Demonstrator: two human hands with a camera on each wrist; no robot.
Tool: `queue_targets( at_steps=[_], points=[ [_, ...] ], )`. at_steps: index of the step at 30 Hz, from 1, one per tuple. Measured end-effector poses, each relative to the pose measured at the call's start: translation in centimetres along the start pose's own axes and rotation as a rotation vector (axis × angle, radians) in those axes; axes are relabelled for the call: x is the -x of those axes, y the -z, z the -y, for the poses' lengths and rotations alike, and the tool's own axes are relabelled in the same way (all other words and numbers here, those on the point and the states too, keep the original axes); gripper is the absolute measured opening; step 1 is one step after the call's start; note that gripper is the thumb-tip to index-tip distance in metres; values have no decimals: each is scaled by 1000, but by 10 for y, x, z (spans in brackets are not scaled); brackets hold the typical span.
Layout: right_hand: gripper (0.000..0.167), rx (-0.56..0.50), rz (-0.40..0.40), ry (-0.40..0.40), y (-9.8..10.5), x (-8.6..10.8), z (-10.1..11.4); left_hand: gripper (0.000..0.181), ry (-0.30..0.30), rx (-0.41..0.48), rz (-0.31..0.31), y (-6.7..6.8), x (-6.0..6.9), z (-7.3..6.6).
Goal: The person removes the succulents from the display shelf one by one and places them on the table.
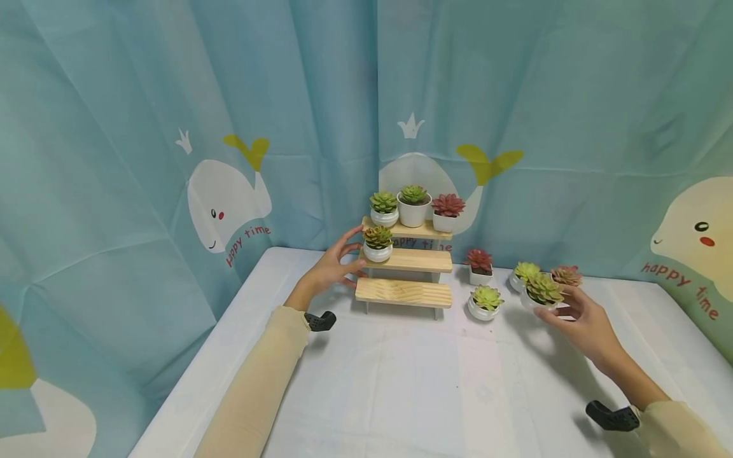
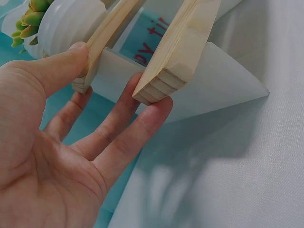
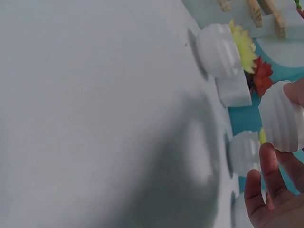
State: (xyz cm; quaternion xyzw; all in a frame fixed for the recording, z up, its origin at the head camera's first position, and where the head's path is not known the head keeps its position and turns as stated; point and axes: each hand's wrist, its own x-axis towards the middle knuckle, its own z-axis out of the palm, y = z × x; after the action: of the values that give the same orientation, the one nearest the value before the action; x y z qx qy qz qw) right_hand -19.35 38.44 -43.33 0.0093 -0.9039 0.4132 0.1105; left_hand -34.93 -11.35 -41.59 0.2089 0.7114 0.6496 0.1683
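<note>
My left hand (image 1: 332,266) grips the left end of a three-tier wooden plant stand (image 1: 403,293). In the left wrist view its thumb lies on one board and fingertips touch the end of the lower board (image 2: 173,57). Beside that thumb, a green succulent in a white ribbed pot (image 1: 378,245) sits at the left of the middle tier. My right hand (image 1: 584,324) holds a green succulent in a white round pot (image 1: 541,292) above the table; in the right wrist view fingers and thumb are around the pot (image 3: 281,118).
Two green succulents (image 1: 383,207) and a red one (image 1: 448,210) stand on the top tier. Right of the stand are a red succulent (image 1: 480,264), a yellow-green one (image 1: 485,302), another green one (image 1: 523,273) and a partly hidden reddish one (image 1: 567,275). A blue curtain (image 1: 321,95) hangs behind.
</note>
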Motion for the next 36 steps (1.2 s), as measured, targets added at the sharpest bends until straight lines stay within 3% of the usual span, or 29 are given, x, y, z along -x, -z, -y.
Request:
queue_targets(
  at_steps=[15, 27, 36],
  points=[
    [72, 81, 22, -55, -10, 8, -22, 77, -9, -11, 2, 1, -1, 1],
    [78, 146, 50, -62, -18, 7, -25, 78, 3, -21, -15, 0, 0, -1],
    [79, 123, 77, -61, -16, 6, -24, 78, 2, -24, -13, 0, -1, -1]
  ],
)
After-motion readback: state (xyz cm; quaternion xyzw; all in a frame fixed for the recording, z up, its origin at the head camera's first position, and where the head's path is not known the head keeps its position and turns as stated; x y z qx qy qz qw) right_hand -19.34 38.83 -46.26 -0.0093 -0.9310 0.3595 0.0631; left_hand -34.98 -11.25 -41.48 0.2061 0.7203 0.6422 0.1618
